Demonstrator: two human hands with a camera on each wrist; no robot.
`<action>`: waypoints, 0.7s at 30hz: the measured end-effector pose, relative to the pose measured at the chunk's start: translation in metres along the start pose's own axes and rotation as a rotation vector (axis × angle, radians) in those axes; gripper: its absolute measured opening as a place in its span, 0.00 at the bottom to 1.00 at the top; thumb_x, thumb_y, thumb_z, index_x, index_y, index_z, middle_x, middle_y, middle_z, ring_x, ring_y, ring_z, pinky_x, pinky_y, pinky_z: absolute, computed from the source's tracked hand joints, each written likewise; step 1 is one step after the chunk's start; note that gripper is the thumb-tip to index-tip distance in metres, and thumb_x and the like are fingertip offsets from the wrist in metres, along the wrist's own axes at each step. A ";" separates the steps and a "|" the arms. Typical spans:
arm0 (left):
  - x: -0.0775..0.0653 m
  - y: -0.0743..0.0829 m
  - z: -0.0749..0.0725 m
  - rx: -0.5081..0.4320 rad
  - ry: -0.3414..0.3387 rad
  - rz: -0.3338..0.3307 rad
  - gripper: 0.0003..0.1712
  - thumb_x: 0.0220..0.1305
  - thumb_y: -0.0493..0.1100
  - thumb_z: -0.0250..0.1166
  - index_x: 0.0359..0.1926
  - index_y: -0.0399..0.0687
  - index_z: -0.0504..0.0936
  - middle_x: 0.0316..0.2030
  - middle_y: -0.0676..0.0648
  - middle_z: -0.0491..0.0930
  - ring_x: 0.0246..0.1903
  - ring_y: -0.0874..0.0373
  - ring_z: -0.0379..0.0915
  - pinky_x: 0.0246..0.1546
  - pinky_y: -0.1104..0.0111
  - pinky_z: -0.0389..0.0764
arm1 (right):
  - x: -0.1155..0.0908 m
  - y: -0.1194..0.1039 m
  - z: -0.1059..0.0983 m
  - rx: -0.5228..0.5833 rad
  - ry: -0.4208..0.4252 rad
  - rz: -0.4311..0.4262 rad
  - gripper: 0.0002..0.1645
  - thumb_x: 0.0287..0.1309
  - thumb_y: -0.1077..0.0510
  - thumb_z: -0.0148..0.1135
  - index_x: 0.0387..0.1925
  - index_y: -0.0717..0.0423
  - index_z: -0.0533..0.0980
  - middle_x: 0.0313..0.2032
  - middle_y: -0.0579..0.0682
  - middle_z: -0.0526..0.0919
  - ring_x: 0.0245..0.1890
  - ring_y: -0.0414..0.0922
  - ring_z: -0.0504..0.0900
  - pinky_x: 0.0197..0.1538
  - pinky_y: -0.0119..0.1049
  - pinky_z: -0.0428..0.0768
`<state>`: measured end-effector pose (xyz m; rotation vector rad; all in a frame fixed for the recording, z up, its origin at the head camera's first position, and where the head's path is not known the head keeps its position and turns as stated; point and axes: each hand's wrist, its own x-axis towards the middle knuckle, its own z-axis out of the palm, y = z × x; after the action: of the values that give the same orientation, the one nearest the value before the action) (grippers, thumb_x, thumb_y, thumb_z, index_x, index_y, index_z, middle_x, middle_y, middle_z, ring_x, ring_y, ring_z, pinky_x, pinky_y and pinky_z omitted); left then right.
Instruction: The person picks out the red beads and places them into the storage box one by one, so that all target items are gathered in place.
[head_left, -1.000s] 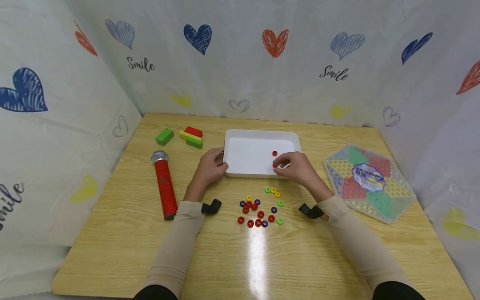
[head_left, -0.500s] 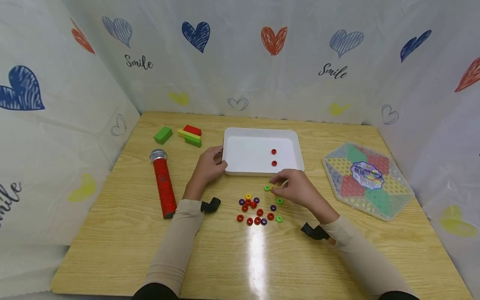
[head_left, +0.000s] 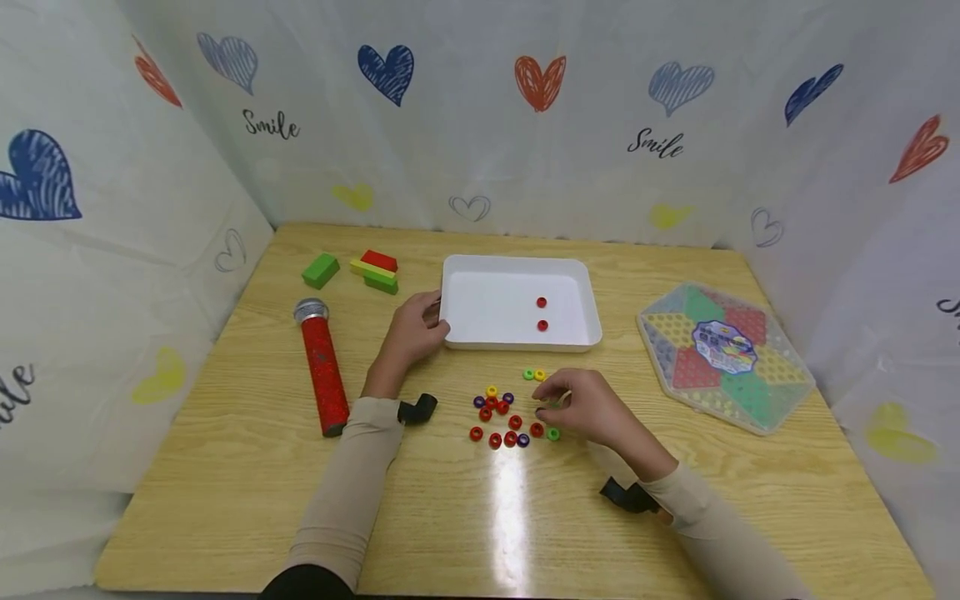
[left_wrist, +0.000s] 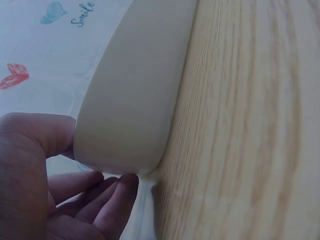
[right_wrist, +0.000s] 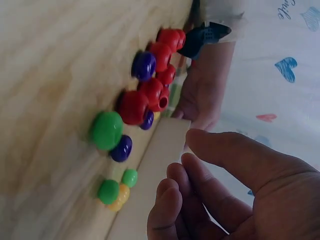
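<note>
Black script reading "Smile" repeats across the white sheet. At left, a red microphone lies near green, yellow and red blocks. The left hand grips the left end of the white tray, where 2 red beads sit right of centre. Loose beads lie before it, bare table running to the near edge. The right hand, at the tray 1.0 s ago, hovers by their right side, thumb and fingertips parted. Beyond bare wood, the hexagonal board bears an unreadable label.
</note>
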<state>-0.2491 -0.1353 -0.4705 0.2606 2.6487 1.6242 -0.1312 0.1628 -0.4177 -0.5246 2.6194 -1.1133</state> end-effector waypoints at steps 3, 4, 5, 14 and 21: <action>-0.001 -0.002 0.001 -0.004 -0.007 -0.012 0.35 0.62 0.37 0.60 0.72 0.37 0.69 0.67 0.37 0.71 0.67 0.46 0.72 0.64 0.59 0.79 | -0.004 0.002 0.006 -0.002 -0.021 0.000 0.11 0.53 0.63 0.74 0.40 0.59 0.87 0.39 0.51 0.88 0.39 0.47 0.85 0.39 0.30 0.84; -0.001 -0.002 0.001 -0.003 -0.008 -0.016 0.35 0.62 0.37 0.60 0.72 0.38 0.69 0.67 0.38 0.71 0.67 0.46 0.72 0.64 0.59 0.79 | -0.005 0.002 0.008 -0.005 -0.026 -0.002 0.11 0.52 0.63 0.74 0.39 0.58 0.87 0.39 0.51 0.88 0.39 0.46 0.85 0.39 0.30 0.84; -0.001 -0.002 0.001 -0.002 -0.005 -0.020 0.35 0.62 0.37 0.60 0.72 0.38 0.69 0.67 0.38 0.71 0.67 0.46 0.72 0.64 0.59 0.79 | -0.005 0.003 0.009 -0.013 -0.028 -0.004 0.10 0.52 0.63 0.74 0.39 0.58 0.87 0.38 0.50 0.88 0.39 0.45 0.85 0.39 0.30 0.84; -0.001 -0.001 0.000 0.013 -0.003 -0.022 0.36 0.62 0.39 0.60 0.72 0.39 0.69 0.67 0.39 0.71 0.67 0.47 0.72 0.64 0.59 0.79 | -0.012 0.003 0.020 -0.090 -0.018 -0.008 0.08 0.49 0.64 0.75 0.35 0.55 0.87 0.35 0.46 0.88 0.34 0.40 0.83 0.36 0.29 0.82; -0.001 0.000 -0.001 0.001 -0.004 -0.016 0.36 0.62 0.38 0.60 0.72 0.38 0.69 0.67 0.38 0.71 0.67 0.46 0.72 0.64 0.59 0.78 | -0.014 0.001 0.026 -0.101 -0.018 -0.005 0.11 0.48 0.65 0.75 0.36 0.55 0.87 0.35 0.45 0.87 0.34 0.39 0.82 0.36 0.28 0.82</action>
<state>-0.2488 -0.1368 -0.4703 0.2407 2.6419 1.6164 -0.1095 0.1526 -0.4355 -0.5597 2.6709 -0.9779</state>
